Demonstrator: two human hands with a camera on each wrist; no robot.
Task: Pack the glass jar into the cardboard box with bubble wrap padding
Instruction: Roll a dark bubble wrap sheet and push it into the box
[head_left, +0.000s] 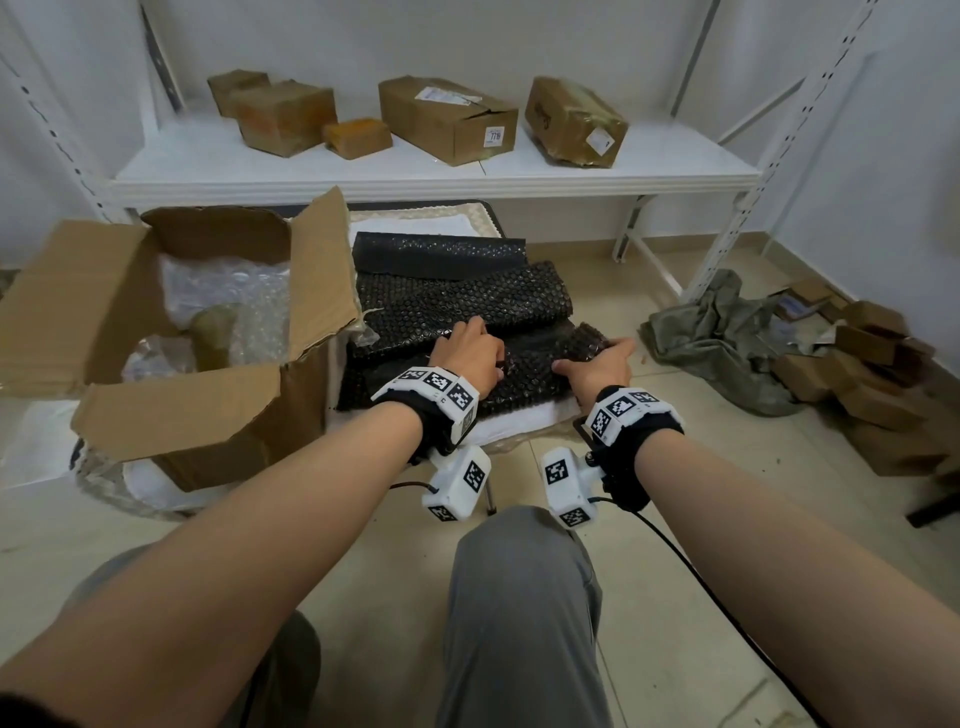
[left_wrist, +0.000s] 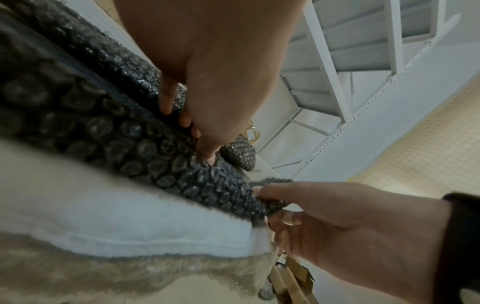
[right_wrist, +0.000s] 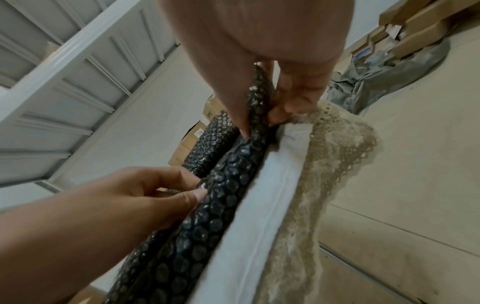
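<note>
Both hands worked the black bubble wrap (head_left: 519, 364) just right of the open cardboard box (head_left: 171, 338); the left hand (head_left: 467, 345) pinched a fold, the right hand (head_left: 602, 358) held the sheet's right edge, thumb over, fingers under; a loose grip could drag up the white padding (left_wrist: 130, 222) beneath; the glass jar could not be made out, perhaps hidden under clear wrap inside the box.

White sticker with digits like "77" on the long brown box (head_left: 449, 119) upper middle on the shelf, other labels unreadable
</note>
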